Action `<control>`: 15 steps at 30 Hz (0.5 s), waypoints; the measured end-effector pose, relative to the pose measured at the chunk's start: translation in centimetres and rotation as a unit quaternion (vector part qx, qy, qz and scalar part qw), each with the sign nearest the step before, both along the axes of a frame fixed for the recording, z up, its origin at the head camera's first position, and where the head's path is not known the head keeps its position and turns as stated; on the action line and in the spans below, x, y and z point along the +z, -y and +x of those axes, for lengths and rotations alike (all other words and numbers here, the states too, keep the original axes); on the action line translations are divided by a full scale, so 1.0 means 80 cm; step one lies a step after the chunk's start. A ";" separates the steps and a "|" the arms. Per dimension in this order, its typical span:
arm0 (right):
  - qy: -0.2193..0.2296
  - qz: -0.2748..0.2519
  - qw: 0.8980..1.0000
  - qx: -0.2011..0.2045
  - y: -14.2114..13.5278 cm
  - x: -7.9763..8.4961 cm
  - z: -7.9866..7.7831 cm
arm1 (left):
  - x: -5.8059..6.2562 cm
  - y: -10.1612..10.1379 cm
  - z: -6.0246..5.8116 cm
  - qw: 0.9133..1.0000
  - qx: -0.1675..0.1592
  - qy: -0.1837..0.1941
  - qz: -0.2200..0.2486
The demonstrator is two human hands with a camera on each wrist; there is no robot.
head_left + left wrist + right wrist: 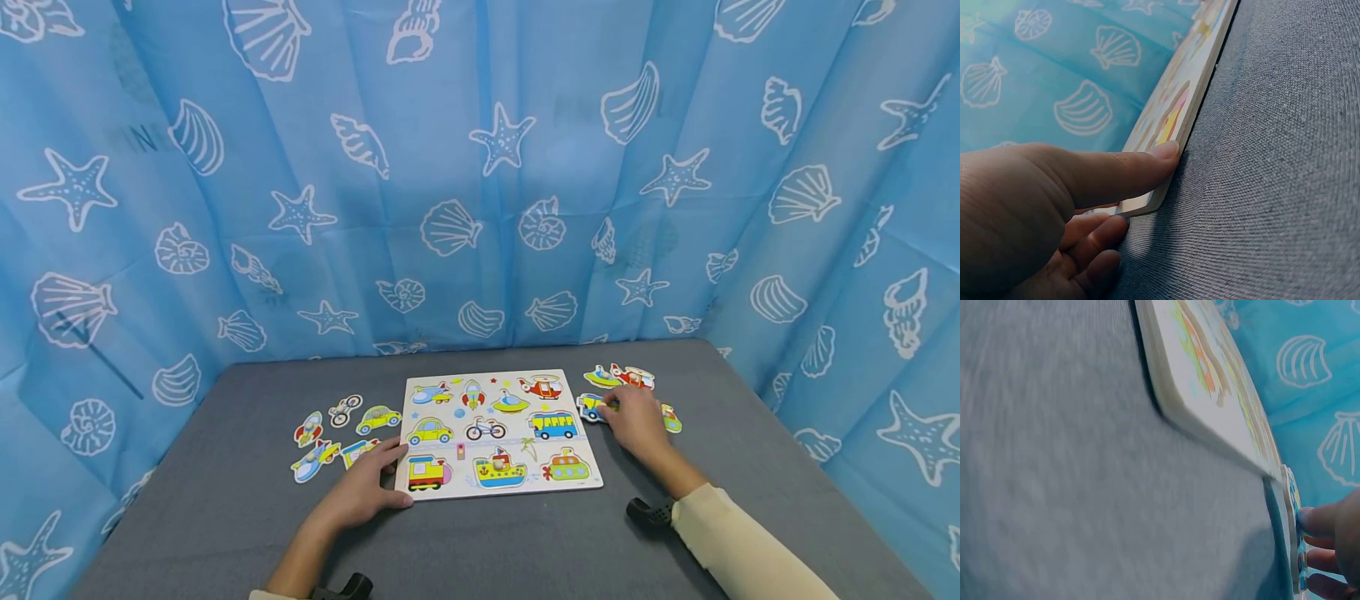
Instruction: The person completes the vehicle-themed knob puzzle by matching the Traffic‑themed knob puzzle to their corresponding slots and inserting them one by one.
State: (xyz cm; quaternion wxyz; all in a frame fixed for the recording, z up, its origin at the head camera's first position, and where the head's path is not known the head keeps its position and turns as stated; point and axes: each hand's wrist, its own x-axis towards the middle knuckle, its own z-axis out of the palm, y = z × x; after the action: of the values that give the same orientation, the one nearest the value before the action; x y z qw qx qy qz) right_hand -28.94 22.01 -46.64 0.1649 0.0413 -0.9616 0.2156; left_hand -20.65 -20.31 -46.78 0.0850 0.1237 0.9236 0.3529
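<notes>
A white wooden puzzle board [517, 454] with printed vehicle pictures lies flat on the grey table. My left hand [367, 479] holds its front left corner; in the left wrist view the thumb [1125, 175] lies along the board's edge [1147, 203] and the other fingers curl at its side. Just right of the board, my right hand [637, 418] grips a blue bus piece [590, 407] by the fingertips. The right wrist view shows that piece [1293, 531] edge-on, beside the board's side [1229, 447], with thumb and fingers on it. Part of the piece is hidden by the hand.
Left of the board lie a bicycle piece [345, 411], a rocket piece [308, 429], a plane piece [315, 461], a car piece [378, 419] and a partly covered train piece [356, 450]. To the right are a flying saucer piece [601, 377], a helicopter piece [633, 377] and a green piece [671, 419].
</notes>
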 end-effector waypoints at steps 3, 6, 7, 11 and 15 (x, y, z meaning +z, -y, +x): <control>0.004 -0.005 1.000 0.007 0.008 0.002 0.003 | 0.000 0.000 0.000 1.000 0.002 0.003 -0.001; 0.007 -0.008 1.000 0.017 0.016 0.004 0.006 | 0.000 -0.001 0.000 1.000 0.003 0.005 0.000; 0.008 -0.009 1.000 0.021 0.018 0.005 0.007 | 0.000 0.000 0.000 1.000 0.003 0.005 0.000; 0.009 -0.007 0.999 0.037 0.027 0.006 0.010 | -0.001 0.000 -0.001 1.000 0.002 0.004 0.000; 0.013 -0.015 0.999 0.048 0.034 0.006 0.012 | -0.001 0.000 -0.001 1.000 0.004 0.003 -0.001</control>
State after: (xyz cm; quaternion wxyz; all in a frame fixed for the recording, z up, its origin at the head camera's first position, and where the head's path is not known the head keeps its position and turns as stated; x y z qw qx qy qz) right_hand -27.97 19.30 -46.13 0.1428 0.0824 -0.9571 0.2381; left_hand -20.70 -20.33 -46.87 0.0868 0.1189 0.9242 0.3524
